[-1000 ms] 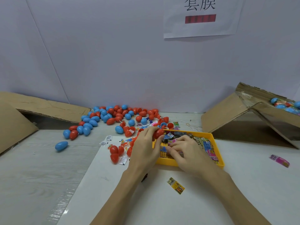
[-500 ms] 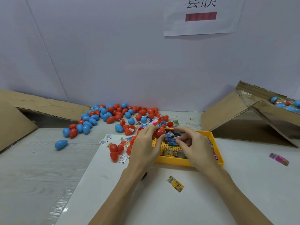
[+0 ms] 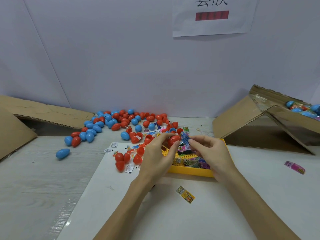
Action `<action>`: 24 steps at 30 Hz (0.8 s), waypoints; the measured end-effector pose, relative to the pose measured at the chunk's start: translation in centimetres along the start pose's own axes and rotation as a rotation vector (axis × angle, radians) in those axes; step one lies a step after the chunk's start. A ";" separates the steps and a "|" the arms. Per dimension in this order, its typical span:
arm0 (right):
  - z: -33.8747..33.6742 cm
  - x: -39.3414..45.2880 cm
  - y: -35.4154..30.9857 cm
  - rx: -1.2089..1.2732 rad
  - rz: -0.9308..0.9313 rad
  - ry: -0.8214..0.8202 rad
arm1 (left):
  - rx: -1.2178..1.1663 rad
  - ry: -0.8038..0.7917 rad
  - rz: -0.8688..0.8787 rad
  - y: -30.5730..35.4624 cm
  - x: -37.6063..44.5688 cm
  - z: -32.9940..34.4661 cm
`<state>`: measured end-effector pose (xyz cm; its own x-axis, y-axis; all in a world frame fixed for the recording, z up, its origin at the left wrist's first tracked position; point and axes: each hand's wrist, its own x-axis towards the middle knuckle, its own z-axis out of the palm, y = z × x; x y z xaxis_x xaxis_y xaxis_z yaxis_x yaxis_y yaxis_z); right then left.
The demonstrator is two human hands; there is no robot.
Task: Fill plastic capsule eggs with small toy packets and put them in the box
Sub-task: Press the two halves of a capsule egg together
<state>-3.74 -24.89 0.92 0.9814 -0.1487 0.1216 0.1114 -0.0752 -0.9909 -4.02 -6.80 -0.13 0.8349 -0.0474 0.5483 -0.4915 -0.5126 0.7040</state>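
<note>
1. Low in the frame, a loose yellow packet lies flat on the worktop, its long axis slanting from upper left to lower right.
2. At centre, the left hand has its grip closed around a red egg half, whose open end seems to face right, above the yellow tray.
3. Touching that opening, a blue packet is pinched in the right hand.
4. Farther back, red and blue eggs lie scattered.
5. At the right edge, the cardboard box holds filled eggs.
</note>
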 end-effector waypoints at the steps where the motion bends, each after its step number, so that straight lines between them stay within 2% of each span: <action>1: 0.0 0.0 0.0 0.042 0.022 0.001 | -0.032 0.000 -0.007 0.1 0.0 0.0; 6: 0.0 0.0 -0.1 0.172 0.088 0.015 | -0.100 -0.039 -0.026 0.4 -0.2 0.1; 18: 0.4 -0.3 -0.3 0.102 0.074 -0.037 | -0.119 -0.056 -0.038 0.8 -0.4 0.1; 24: 0.5 -0.3 -0.3 0.128 0.087 0.029 | -0.124 -0.020 -0.047 0.9 -0.4 0.0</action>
<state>-3.99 -24.36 1.14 0.9835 -0.1776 0.0343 0.0465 0.0650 -0.9968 -4.77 -7.24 0.29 0.8620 -0.0437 0.5051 -0.4776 -0.4044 0.7800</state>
